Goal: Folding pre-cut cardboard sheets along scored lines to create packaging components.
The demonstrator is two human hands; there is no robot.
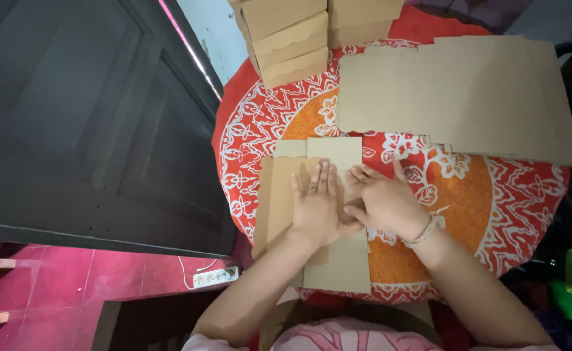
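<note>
A flat brown cardboard box blank [279, 195] lies on the round table with its red, orange and white patterned cloth [468, 195]. My left hand [317, 208] lies flat on the blank's middle, fingers together and pointing away, a ring on one finger. My right hand [383, 201] presses beside it on the blank's right part, fingers bent over a fold; a bracelet sits on that wrist. Neither hand grips anything.
A pile of flat cardboard blanks [455, 97] covers the table's far right. Folded cardboard boxes [286, 39] stand stacked at the far edge. A dark door [91, 117] is at the left, and a white power strip [216, 277] lies on the pink tiled floor.
</note>
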